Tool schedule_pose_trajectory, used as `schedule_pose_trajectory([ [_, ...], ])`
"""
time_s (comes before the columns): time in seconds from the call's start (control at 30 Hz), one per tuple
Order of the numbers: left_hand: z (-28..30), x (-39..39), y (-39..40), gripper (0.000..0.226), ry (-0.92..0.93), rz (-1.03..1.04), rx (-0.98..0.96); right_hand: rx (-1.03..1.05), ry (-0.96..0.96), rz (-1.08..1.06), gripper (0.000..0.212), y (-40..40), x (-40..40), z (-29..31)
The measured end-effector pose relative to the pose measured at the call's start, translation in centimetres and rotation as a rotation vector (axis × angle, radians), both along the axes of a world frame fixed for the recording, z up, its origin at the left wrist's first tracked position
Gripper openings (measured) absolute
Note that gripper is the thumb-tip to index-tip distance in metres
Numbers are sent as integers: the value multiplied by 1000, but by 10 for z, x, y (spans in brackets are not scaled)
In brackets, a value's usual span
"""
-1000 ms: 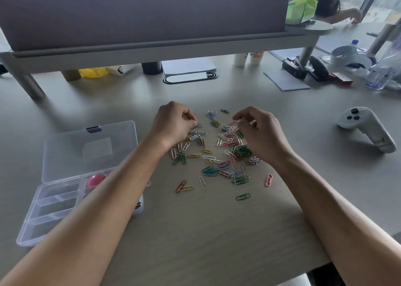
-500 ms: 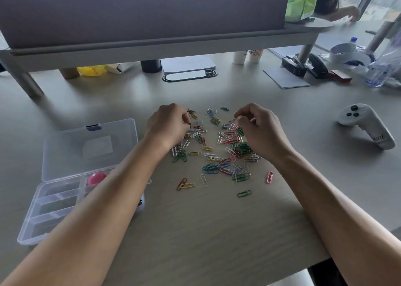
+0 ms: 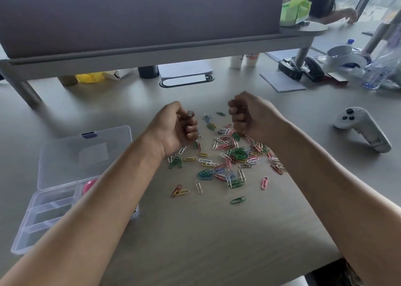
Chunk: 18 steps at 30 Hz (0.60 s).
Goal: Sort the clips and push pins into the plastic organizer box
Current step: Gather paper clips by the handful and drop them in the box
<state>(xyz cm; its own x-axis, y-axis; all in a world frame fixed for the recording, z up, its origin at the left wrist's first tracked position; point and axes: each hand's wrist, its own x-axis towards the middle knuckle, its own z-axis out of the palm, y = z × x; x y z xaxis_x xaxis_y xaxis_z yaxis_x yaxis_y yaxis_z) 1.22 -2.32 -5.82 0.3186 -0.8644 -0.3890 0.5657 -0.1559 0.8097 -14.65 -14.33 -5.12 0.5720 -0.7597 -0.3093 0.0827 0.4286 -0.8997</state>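
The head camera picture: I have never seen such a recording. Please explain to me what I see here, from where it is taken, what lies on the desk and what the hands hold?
There is no machine here. A person wears a wide-angle camera on the head, so you look forward and down along both forearms. The left hand and the right hand are closed into loose fists, raised a little above a scattered pile of coloured paper clips on the desk. The left hand pinches a small grey metal piece; something thin and pale sticks out of the right hand, too blurred to name. At the left lies the clear plastic organizer box, its lid open, with something pink in one compartment. At the right rests a white game-style controller. Behind stands a dark divider panel.
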Motion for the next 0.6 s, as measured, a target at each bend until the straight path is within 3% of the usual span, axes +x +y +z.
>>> schedule_pose_trajectory([
  [0.07, -3, -2, -2, 23, 42, 62, 0, -309, 233, 34, 21, -6, 4, 0],
  [0.17, -8, -3, -5, 22, -64, 140, 28, -911, 634, 124, 11, -13, 0, -8],
  [0.23, -11, -2, -5, 21, -176, 165, 38, -1117, 729, 203, 10, -16, -6, -12],
  [0.3, -12, -1, -5, 22, -371, 165, 59, -1172, 739, 263, 11, -17, -12, -15],
  [0.5, -17, -2, -21, 30, -1395, 118, 322, -1224, 724, 319, 7, -20, -11, -28],
  [0.6, -22, -10, -25, 22, -1636, 128, 415, -1247, 716, 309, 6, -20, -12, -29],
])
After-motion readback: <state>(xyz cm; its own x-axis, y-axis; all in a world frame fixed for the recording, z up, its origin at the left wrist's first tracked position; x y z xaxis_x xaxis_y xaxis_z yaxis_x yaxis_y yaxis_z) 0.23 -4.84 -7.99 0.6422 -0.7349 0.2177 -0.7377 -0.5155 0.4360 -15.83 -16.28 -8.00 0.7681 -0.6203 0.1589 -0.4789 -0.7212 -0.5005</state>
